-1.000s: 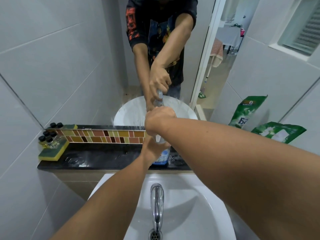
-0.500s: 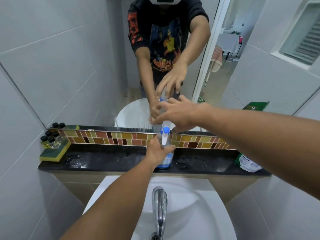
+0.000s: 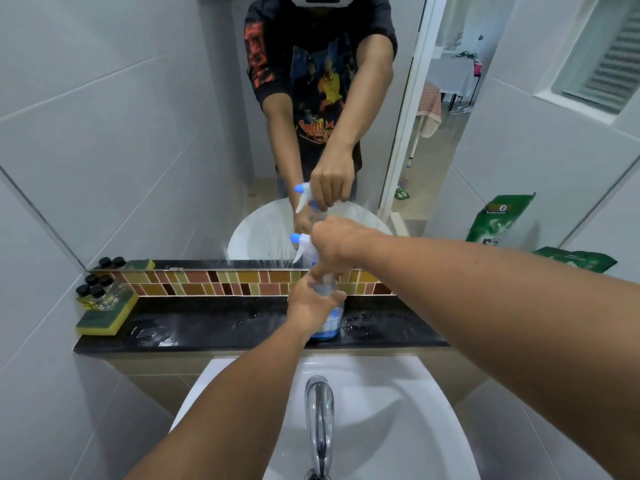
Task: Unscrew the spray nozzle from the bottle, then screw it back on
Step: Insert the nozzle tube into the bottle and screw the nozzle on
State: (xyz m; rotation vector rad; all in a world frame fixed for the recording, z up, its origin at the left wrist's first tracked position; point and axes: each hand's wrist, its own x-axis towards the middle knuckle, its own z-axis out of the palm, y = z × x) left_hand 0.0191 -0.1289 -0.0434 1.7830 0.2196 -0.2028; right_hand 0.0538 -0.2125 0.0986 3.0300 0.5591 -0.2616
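A wide mirror (image 3: pixel 145 109) fills the wall above a white ceramic sink (image 3: pixel 398 410), reflecting a person in a dark printed shirt reaching forward with both arms. A curved chrome tap (image 3: pixel 319 420) rises from the middle of the sink. Behind the sink runs a glossy black stone worktop (image 3: pixel 207 332), wet with scattered drops, backed by a strip of small glazed tiles (image 3: pixel 221 284) in brown, amber and olive.

The clear plastic bottle (image 3: pixel 329 320) stands upright on the worktop just behind the tap, with blue liquid in its lower part. The left hand (image 3: pixel 310 306) wraps around the bottle's body, fingers curled closed and gripping it. The right hand (image 3: pixel 334 242) sits on top, fingers closed around the neck of the white spray nozzle (image 3: pixel 302 247), whose blue tip points left. Whether the nozzle is threaded tight or loose cannot be told.

At the worktop's left end lies a yellow sponge with a green scouring face (image 3: pixel 104 315), and a cluster of small black-capped glass bottles (image 3: pixel 95 289) rests on it. A green pouch (image 3: pixel 575 259) lies at the far right, partly blurred.
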